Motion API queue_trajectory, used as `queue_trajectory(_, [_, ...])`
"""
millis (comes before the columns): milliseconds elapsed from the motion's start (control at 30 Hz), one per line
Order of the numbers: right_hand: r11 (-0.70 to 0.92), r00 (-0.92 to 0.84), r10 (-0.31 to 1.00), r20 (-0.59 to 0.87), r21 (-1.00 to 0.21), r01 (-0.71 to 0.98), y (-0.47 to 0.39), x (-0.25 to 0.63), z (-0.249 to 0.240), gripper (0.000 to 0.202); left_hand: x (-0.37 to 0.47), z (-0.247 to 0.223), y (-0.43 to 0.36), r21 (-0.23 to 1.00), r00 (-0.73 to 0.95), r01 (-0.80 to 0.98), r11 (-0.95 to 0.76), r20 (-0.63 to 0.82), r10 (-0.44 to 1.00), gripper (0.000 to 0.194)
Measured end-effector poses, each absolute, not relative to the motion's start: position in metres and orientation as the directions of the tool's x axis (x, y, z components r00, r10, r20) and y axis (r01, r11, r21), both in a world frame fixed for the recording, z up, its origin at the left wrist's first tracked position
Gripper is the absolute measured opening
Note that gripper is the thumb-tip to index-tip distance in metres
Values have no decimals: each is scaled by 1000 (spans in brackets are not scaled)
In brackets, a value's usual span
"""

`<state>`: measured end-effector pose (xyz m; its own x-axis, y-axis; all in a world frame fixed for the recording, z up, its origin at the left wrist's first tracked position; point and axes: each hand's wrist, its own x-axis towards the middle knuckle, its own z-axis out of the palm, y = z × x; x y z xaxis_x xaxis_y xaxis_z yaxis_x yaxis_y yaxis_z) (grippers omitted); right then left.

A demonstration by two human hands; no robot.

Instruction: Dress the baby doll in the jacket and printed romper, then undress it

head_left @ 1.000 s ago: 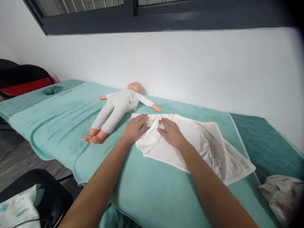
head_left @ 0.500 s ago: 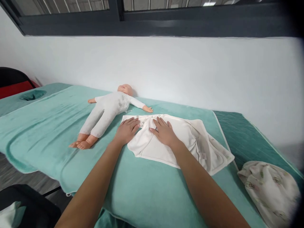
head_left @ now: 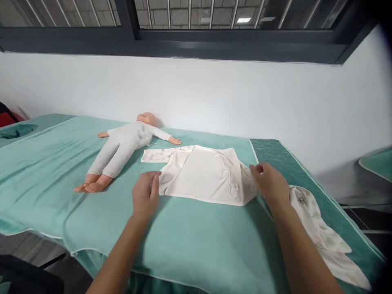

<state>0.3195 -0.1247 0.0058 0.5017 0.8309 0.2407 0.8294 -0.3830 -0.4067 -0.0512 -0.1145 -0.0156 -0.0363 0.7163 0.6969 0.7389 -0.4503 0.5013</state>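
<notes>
White garment [head_left: 202, 175] laid out at mid-frame on a green cover [head_left: 190, 237].
At the left of the frame a baby doll [head_left: 125, 143] in a white suit lies face up, arms spread; left of centre, the left hand [head_left: 143, 198] pinches the garment's near left edge between thumb and fingers, below a patterned sleeve [head_left: 156, 155] pointing left; right of centre, the right hand [head_left: 272, 185] curls its fingers at the garment's right edge, though whether it grips the fabric I cannot tell; at lower right, a patterned cloth [head_left: 318, 232] lies rumpled, partly behind the right forearm.
</notes>
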Motion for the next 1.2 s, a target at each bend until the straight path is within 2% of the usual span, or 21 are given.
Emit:
queue_trajectory(67, [-446,495,859,129,-283,849,-141,328,1,39,-22,-14,-130,554,4,657,-512,676,737,24])
queue_trajectory(133, [-416,443,891,97,-216,883,-150,327,-5,38,11,-11,-134,676,54,527,-515,578,815,25])
queue_trajectory(233, [-331,368,914,170,-212,919,-153,322,-11,31,58,-6,-117,910,70,247,-334,327,942,27])
queue_trajectory(267, [-296,352,911,216,-252,921,-152,320,-11,29,72,-4,-108,956,79,138,-257,248,965,30])
queue_trajectory(333, [-180,328,887,325,-412,893,-153,310,-8,27,94,-1,-89,992,137,-79,-103,113,984,36])
queue_trajectory(433, [126,242,872,425,-674,727,-161,279,4,27,112,3,-69,924,283,-342,169,-70,957,46])
queue_trajectory(467, [236,143,890,433,-706,668,-165,265,7,26,113,3,-65,894,318,-374,246,-125,940,50])
queue_trajectory(533, [403,-170,909,380,-702,587,-170,241,11,24,112,3,-62,862,333,-378,338,-214,918,58])
queue_trajectory(600, [443,-289,896,337,-718,536,-169,232,11,22,107,1,-62,852,365,-366,376,-240,899,62])
queue_trajectory(667, [384,-172,921,350,-735,558,-162,242,7,24,103,-3,-64,844,424,-373,385,-214,880,59])
queue_trajectory(733, [234,56,929,366,-697,678,-150,267,3,26,101,-7,-64,847,454,-375,376,-186,872,60])
queue_trajectory(833, [-166,306,907,290,-423,891,-138,313,2,33,102,-12,-64,889,408,-332,315,-166,898,74])
queue_trajectory(933, [-421,443,894,68,-215,881,-137,342,6,46,105,-16,-65,950,387,-221,219,-121,914,76])
queue_trajectory(1033, [-469,461,883,-84,-158,869,-143,349,7,54,107,-19,-67,984,362,-131,121,-66,930,73])
queue_trajectory(1133, [-481,474,877,-83,-163,861,-147,348,2,53,111,-19,-67,991,307,-117,65,-26,951,57])
queue_trajectory(1200, [-466,468,882,-45,-221,857,-147,347,-3,47,113,-18,-66,986,276,-146,78,-35,960,45])
